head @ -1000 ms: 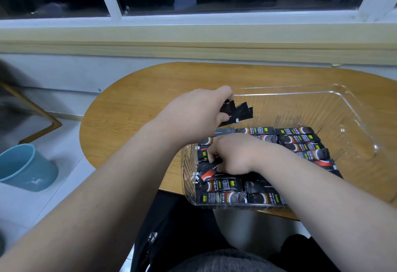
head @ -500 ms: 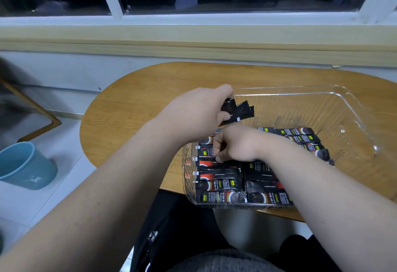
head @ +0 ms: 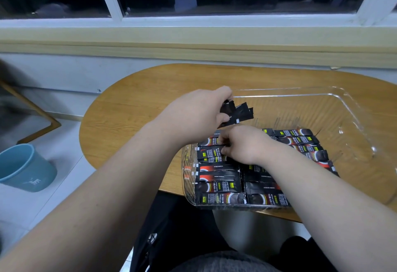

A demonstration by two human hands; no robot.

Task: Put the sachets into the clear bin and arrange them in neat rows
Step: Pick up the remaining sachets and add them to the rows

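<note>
A clear bin [head: 305,89] stands on the wooden table [head: 137,108], its near end over the table's edge. Black sachets lie in it in rows: a left row [head: 218,186] and a right row [head: 298,140]. Over the bin's far left corner, my left hand [head: 197,110] grips a small bunch of black sachets [head: 239,113]. My right hand [head: 243,145] reaches into the bin just below it. Its curled fingertips pinch a sachet [head: 209,153] at the far end of the left row. My right forearm hides part of the right row.
The bin's far half [head: 322,117] holds no sachets. A blue bucket [head: 23,168] stands on the floor at the left. A wooden frame [head: 36,119] leans by the wall. A window sill [head: 193,50] runs behind the table. My lap is under the bin's near end.
My right hand has moved away from me along the left row, from near its middle to its far end. The left hand holds its bunch in the same spot.
</note>
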